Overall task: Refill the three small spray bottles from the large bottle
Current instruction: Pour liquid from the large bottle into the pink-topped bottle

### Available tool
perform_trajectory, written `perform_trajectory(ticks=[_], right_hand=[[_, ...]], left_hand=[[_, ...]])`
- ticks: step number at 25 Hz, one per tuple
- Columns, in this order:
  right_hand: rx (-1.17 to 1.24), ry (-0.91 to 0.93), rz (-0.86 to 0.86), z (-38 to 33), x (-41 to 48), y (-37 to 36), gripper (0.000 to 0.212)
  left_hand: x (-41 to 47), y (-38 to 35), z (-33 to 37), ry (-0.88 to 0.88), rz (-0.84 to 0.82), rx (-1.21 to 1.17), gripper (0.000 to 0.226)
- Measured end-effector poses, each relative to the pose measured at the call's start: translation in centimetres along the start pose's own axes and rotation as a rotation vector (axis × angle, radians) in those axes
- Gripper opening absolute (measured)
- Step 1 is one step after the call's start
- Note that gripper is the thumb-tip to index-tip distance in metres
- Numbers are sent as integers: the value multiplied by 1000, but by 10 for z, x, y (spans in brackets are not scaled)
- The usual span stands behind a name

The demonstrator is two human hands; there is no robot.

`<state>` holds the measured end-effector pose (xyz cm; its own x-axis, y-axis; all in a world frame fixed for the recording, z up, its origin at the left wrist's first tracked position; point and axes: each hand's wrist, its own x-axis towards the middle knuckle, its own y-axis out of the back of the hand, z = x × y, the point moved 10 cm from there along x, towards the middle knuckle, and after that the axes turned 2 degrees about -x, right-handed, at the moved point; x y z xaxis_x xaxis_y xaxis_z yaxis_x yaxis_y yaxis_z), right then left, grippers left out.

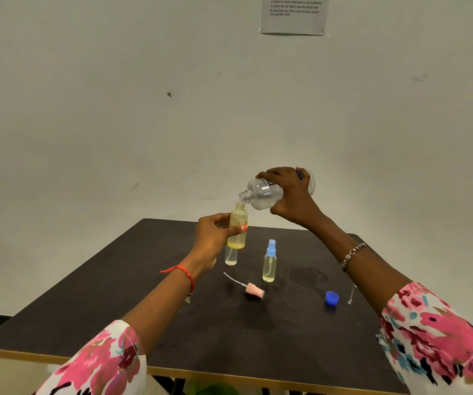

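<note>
right hand (289, 195) grips large clear plastic bottle (263, 193), tipped leftward; mouth just above open small yellowish bottle (238, 226), pinched upright by left hand (215, 238).

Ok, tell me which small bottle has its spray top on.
The blue-topped bottle standing right of the others. The held bottle in the left hand is uncapped; the third bottle's top is hidden.

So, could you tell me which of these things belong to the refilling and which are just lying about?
Job: large clear bottle, held small bottle, standing small clear bottle, blue-topped spray bottle, pink spray head, blue cap.
Lying about: thin chain, printed sheet.
</note>
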<state>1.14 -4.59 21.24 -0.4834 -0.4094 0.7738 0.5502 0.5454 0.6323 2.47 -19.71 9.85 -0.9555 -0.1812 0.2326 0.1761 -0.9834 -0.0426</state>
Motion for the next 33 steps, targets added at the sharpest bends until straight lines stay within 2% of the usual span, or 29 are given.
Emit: perform_trajectory(ticks=[33], right_hand=[[-13, -13, -11, -1, -5, 0, 58]], left_hand=[[0, -3, -6, 13, -11, -25, 49]])
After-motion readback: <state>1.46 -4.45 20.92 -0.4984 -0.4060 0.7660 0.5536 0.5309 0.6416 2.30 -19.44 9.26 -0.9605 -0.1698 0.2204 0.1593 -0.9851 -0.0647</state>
